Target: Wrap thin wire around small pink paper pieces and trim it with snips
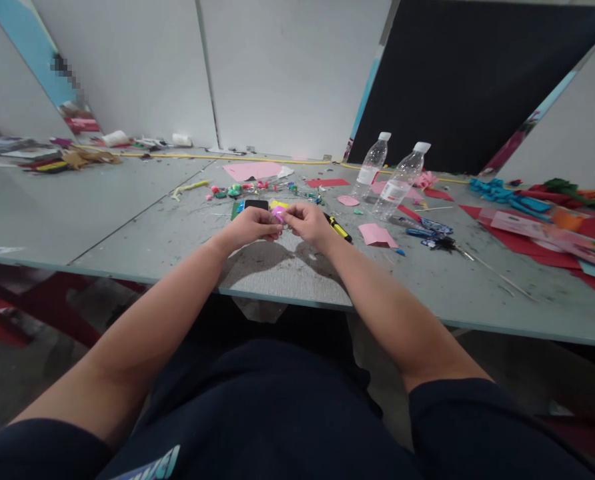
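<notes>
Close in, beyond the dark shirt (287, 413), both hands met above the front part of the grey table (147, 230). The right hand (308, 223) pinched a small purple piece (278, 213) narrowly in its fingertips, between the two hands. The left hand (251, 225) had thumb and fingers drawn close beside it; whether they gripped it too, I cannot tell. Just beside the right hand lay a yellow-and-black tool (340, 229), and just behind the left, a black flat object (256, 204). Farther right stood two clear bottles (397, 187); colourful scraps (235, 191) lay scattered behind the hands, before a pale wall (287, 73).
</notes>
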{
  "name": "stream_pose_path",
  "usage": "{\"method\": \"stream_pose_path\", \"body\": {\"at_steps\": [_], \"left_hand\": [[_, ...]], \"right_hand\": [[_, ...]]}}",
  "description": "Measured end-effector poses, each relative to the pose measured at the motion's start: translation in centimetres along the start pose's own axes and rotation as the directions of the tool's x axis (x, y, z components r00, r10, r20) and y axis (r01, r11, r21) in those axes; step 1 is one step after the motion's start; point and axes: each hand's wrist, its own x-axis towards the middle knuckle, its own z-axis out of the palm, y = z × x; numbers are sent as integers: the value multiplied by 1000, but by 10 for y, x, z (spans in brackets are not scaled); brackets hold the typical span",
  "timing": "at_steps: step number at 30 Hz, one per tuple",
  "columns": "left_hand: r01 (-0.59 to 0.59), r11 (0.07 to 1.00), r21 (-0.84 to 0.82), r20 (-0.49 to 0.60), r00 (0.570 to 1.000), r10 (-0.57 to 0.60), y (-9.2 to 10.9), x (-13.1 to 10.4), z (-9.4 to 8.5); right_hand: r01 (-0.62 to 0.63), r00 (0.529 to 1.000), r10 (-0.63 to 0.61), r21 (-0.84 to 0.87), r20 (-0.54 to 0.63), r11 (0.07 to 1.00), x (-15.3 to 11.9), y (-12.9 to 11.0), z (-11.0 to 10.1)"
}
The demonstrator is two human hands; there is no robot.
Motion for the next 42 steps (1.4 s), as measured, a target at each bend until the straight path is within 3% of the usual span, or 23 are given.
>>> {"method": "stream_pose_path", "body": {"at_steps": [11,42], "left_hand": [[36,999,-20,-66,997,-37,0,0,0],[-28,999,19,-35,999,29,-1,0,3]], "right_hand": [[42,999,-42,-37,19,998,0,-3,-2],[42,994,-49,-61,-102,997,1,-4,2]]}}
